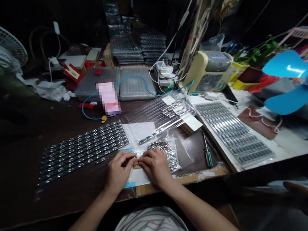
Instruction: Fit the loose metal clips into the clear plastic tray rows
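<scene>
Both hands work at the front edge of the bench [71,192], left hand [118,171] and right hand [156,166] turned in toward each other, fingers bent, fingertips nearly meeting. A small brownish piece [136,166] sits right between them, mostly covered by fingers; can't tell whether either hand is really pinching it or just steadying it, or if something smaller is in there too.

Handling, best guess: light, stiff, small enough for fingertips only; take it by opposite edges, thumb against index. Just beside the right hand, a clear bag [173,155] of small shiny parts: probably hard, slick and easy to drop, so pick singly by the sides (bag itself looks floppy, would spill if tugged).

Beyond the hands, a clear ribbed tray [146,125] bears a few dark parts; likely thin, bendy plastic, slippery, so support both long edges and keep it level. The filled tray [83,151] left of the hands likely weighs more and may flex; lift from both ends. Screwdriver [207,152] lies to the right, well apart; its green handle is the obvious hold.
</scene>
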Available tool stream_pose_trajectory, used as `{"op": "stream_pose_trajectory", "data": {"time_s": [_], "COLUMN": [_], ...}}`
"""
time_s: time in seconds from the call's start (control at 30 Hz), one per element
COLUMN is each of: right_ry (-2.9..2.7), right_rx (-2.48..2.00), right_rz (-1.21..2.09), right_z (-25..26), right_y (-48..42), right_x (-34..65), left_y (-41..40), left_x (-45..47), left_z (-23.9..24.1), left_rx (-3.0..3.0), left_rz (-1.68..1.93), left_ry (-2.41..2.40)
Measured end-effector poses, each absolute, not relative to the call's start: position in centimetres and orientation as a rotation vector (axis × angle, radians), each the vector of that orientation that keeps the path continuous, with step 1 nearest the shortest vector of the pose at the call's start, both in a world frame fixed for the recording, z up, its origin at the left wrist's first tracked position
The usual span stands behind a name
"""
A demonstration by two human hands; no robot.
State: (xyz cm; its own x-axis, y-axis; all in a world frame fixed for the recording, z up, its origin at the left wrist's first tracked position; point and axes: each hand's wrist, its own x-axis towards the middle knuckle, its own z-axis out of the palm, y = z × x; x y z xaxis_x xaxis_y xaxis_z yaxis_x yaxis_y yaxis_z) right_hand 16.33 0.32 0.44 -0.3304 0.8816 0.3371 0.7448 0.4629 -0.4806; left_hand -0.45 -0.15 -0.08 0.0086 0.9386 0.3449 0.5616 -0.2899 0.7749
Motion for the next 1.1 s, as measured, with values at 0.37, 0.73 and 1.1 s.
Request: {"op": "stream_pose_trajectory", "data": {"time_s": [0.37, 0.73, 1.1], "right_ry": [-2.178, -1.931, -1.867], "right_rx": [-1.458, -1.378, -1.312], "right_rz": [0.192, 0.351, 0.441], "right_z": [0.2, -0.1, -0.4], "right_y": [1.2, 0.9, 1.0], "right_x": [21.1, 21.0, 21.1], "left_y": [0.7, -0.1, -0.2], "left_x": [-0.1, 2.0, 2.1], "left_z": [1.3, 0.5, -0.1], "left_rx": [1.814, 2.027, 2.116], "left_rz": [1.103, 0.997, 0.932], "left_ry": [1.576, 1.423, 1.411]}}
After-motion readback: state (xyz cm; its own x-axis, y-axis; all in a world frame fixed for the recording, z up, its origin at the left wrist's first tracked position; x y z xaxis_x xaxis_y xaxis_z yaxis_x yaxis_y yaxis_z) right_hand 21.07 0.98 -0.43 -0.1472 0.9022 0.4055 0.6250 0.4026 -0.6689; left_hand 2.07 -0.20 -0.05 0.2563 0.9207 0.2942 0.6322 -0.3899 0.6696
